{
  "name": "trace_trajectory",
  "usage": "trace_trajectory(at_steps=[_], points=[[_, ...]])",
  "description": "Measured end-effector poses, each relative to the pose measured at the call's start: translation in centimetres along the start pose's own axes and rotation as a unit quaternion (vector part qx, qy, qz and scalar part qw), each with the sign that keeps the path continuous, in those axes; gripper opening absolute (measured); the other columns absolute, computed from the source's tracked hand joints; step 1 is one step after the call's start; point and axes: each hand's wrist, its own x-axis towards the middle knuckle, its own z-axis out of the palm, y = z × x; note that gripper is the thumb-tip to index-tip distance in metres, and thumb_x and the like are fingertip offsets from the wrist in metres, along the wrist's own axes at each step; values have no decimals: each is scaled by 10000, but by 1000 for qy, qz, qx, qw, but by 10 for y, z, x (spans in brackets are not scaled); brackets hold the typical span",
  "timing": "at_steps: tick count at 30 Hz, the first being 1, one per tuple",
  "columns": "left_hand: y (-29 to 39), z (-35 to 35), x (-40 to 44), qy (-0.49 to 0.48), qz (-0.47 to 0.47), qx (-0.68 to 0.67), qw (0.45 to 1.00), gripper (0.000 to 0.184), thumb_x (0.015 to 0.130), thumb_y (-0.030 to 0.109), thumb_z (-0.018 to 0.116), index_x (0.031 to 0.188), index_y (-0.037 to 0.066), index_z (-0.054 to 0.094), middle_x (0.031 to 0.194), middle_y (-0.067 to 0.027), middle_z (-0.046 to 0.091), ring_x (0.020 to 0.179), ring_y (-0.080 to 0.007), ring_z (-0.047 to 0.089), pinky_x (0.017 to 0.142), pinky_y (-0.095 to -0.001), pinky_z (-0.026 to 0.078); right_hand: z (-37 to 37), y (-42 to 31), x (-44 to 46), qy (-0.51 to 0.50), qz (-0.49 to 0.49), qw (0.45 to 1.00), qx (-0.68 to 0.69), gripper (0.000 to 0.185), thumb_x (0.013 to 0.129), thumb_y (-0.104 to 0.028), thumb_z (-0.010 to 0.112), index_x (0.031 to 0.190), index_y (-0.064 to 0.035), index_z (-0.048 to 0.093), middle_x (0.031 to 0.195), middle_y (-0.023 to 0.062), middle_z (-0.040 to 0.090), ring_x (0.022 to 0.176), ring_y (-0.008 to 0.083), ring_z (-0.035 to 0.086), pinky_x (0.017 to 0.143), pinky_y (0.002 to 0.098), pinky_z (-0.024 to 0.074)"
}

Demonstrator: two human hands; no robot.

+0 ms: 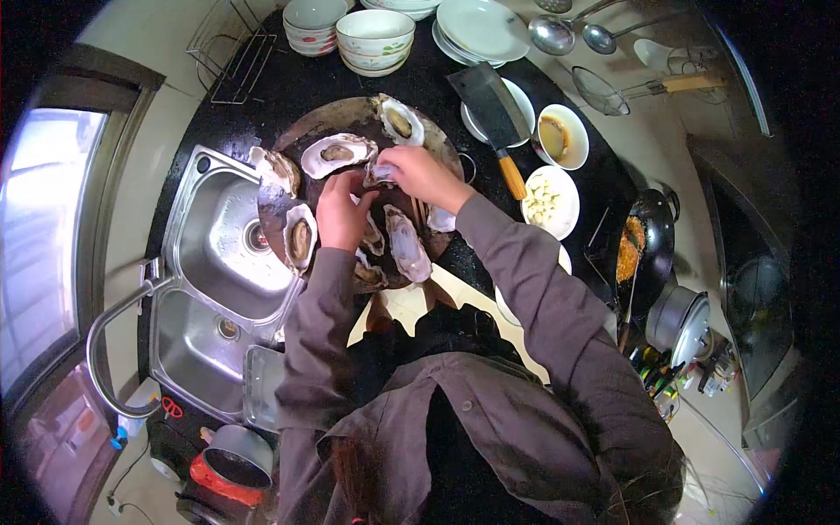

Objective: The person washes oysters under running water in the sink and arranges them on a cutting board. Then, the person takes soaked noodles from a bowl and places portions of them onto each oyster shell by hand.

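Observation:
Several opened oysters lie on a round dark board [350, 114]. My right hand [420, 175] is closed on an oyster shell [380, 174] near the board's middle. Just left of it, my left hand [341, 212] has its fingers bent and slightly apart, close to the shells, with nothing visible between them. Behind the hands are an oyster with meat [336, 153] and another oyster [401, 121]. An oyster [300, 237] lies left of my left hand, and a long pale shell [407, 245] lies in front of my right hand.
A double steel sink [236, 236] is on the left. At the back stand stacked bowls [374, 35] and plates [481, 28]. To the right are a cleaver [488, 103] resting over a bowl, a sauce bowl [563, 137], a bowl of chopped pieces [550, 203] and a wok [654, 236].

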Motion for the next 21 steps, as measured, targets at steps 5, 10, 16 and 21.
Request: trace_trajectory(at_steps=[5,10,16,21], points=[[-1,11,1,-29,-34,54,998,326,735,135,759,1030,57,644,926,-104,644,832,-305,646,736,-390,519,-5,-1,-3,5,-38,998,-55,154,769,14,610,916,-12,647,906,142,645,898,332,610,780,388,498],[-4,17,1,-9,-21,50,998,309,756,138,738,1044,78,643,976,-105,648,842,-319,647,729,-404,520,-7,-3,-9,17,-87,993,-79,199,773,-1,613,964,-31,660,898,111,649,921,305,600,790,385,498],[0,19,0,17,10,49,999,276,777,127,712,1045,118,644,1039,-71,648,851,-311,653,719,-405,524,-18,-18,-15,10,-73,990,-117,224,791,-27,607,1007,-51,660,882,109,644,898,302,608,783,388,500],[-4,20,-3,2,18,34,999,255,786,120,698,1035,137,648,1050,-52,647,847,-307,654,704,-399,527,-15,-21,-16,25,-13,991,-131,228,803,-47,611,1026,-69,653,862,118,624,851,309,610,757,394,500]])
